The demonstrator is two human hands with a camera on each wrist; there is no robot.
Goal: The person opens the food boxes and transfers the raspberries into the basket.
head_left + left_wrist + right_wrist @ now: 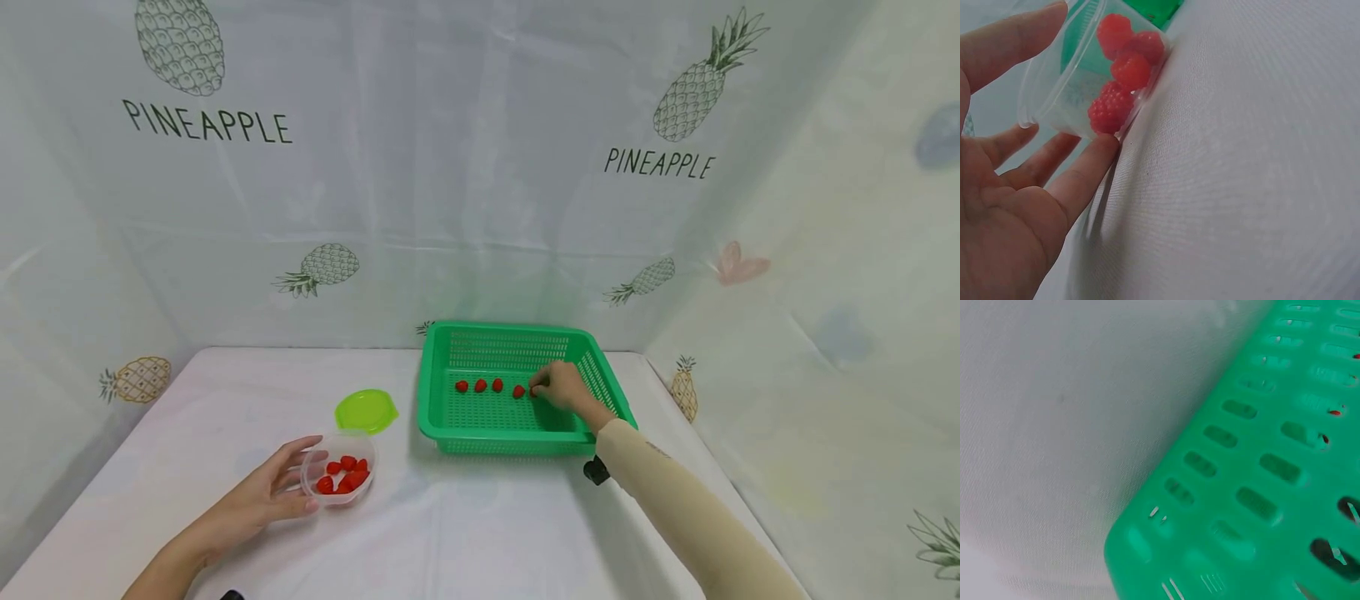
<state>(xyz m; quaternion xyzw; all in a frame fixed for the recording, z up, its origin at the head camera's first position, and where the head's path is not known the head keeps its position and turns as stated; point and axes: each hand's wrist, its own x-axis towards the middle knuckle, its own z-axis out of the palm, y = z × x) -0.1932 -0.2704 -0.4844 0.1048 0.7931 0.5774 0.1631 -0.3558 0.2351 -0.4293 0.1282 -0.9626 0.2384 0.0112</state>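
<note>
My left hand (273,487) rests around the left side of a clear plastic tub (307,475), thumb in front and fingers behind. Several red raspberries (1112,107) lie on the tub's bottom. My right hand (564,387) reaches down into a green plastic basket (510,440), its fingertips pinching a raspberry (533,392) close over the basket floor. To the left of those fingertips, several more raspberries (480,386) sit spaced out in a row. The right wrist view shows the outside of the basket wall (1260,462), with the hand hidden.
A lime-green lid (366,412) lies on the white tablecloth (465,533) behind the tub. The basket's rim stands up around the right hand. A pineapple-print curtain (465,167) hangs behind the table and along its sides.
</note>
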